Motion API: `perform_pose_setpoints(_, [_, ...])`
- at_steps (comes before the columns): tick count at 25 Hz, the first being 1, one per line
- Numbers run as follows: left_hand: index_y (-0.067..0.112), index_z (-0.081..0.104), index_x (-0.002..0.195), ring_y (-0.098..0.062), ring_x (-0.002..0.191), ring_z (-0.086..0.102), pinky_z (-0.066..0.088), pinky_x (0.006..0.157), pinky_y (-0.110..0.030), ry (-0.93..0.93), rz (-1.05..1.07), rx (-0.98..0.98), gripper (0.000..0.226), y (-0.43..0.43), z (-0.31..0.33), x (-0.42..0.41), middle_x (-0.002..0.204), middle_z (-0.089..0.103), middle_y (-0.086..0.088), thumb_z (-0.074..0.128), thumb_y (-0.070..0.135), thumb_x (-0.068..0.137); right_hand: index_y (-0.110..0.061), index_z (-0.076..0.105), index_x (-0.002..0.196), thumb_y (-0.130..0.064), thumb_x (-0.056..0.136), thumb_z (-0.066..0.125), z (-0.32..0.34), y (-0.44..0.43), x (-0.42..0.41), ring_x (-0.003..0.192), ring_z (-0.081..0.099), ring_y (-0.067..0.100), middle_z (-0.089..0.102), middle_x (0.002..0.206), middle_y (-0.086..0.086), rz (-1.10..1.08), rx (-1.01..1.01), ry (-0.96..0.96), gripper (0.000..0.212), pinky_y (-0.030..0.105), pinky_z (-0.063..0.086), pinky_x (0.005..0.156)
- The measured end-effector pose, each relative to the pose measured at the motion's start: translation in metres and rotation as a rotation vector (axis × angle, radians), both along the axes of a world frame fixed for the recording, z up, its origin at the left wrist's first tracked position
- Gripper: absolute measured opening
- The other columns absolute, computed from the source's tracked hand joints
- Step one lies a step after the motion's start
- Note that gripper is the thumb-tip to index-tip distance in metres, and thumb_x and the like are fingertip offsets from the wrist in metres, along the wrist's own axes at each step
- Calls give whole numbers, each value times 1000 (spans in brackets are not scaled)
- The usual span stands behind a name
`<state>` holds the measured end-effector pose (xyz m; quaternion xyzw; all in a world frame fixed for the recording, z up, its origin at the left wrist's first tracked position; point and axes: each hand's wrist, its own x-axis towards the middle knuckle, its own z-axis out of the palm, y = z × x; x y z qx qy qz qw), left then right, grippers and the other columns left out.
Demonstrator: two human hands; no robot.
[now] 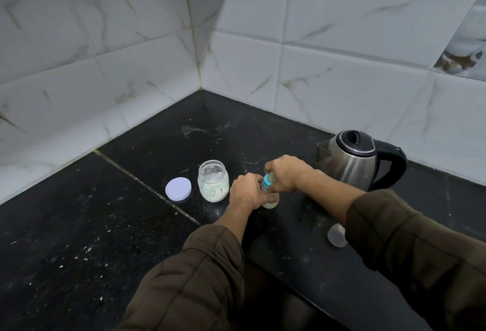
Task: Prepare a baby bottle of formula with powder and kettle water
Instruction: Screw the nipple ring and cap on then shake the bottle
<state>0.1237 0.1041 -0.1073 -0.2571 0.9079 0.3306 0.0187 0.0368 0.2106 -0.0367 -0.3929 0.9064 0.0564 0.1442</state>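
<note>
Currently, I see the small clear baby bottle with a blue screw collar (268,190) upright on the black speckled stone counter (79,238), milky liquid at its base; my left hand (246,194) is wrapped closed around its body, and my right hand (285,173) is clenched over its top. Just left stand an open clear jar of pale powder (213,184) and its round white lid (178,189). Behind right is a stainless steel kettle with a black handle (360,161); a clear cap (336,234) lies near my right sleeve.
</note>
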Motion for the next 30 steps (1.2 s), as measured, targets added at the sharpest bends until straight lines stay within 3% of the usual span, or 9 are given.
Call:
perform_pose_setpoints(3, [34,70,86,-11,82,70,60,77,-36,8,-8,-9,34,1,-1,1,82,75,12,90,50,65,-23,61,128,-45,84,76,-1,-3,1,98,65,22,68,115,3,25,28,50,52,35,58,79])
perform_pose_setpoints(11, [36,67,78,-14,82,66,48,66,-30,9,32,-16,27,7,-2,1,77,71,10,86,50,68,-13,65,108,-38,82,70,-12,-12,17,80,64,23,59,84,2,-289,-148,62,37,32,55,66])
perform_pose_setpoints(15, [35,60,70,-18,88,69,50,69,-31,12,41,-26,30,7,-4,2,78,71,9,85,52,66,-14,68,112,-44,81,72,-20,-11,24,81,68,21,66,90,3,-368,-190,70,43,35,63,73])
perform_pose_setpoints(19, [33,68,88,-19,97,66,51,75,-32,45,7,-19,32,5,-11,5,88,74,8,86,53,70,-23,57,127,-61,72,80,-2,8,15,72,70,20,66,104,2,-363,-157,-132,71,38,66,71])
perform_pose_setpoints(22, [31,74,104,-20,102,66,54,83,-34,56,-4,-24,44,5,-11,5,98,75,7,86,54,69,-25,54,129,-49,75,80,7,31,9,78,76,26,67,96,6,-408,-141,-301,64,33,64,56])
perform_pose_setpoints(24, [31,74,110,-21,106,65,53,86,-34,64,-16,-31,49,5,-10,5,104,75,6,87,54,68,-16,66,119,-32,82,71,9,48,11,78,77,29,71,85,10,-450,-77,-250,40,35,65,59])
perform_pose_setpoints(26, [32,73,113,-21,108,66,53,88,-35,77,-22,-30,52,6,-11,6,106,76,6,88,54,68,-13,69,108,-24,83,67,8,68,17,78,73,29,69,82,7,-484,27,-145,27,39,65,73])
perform_pose_setpoints(30, [30,71,118,-22,110,66,52,87,-36,97,-27,-25,56,5,-14,7,111,75,5,88,54,71,-17,62,122,-32,86,70,-8,95,31,107,66,30,61,111,5,-480,197,39,39,38,50,77])
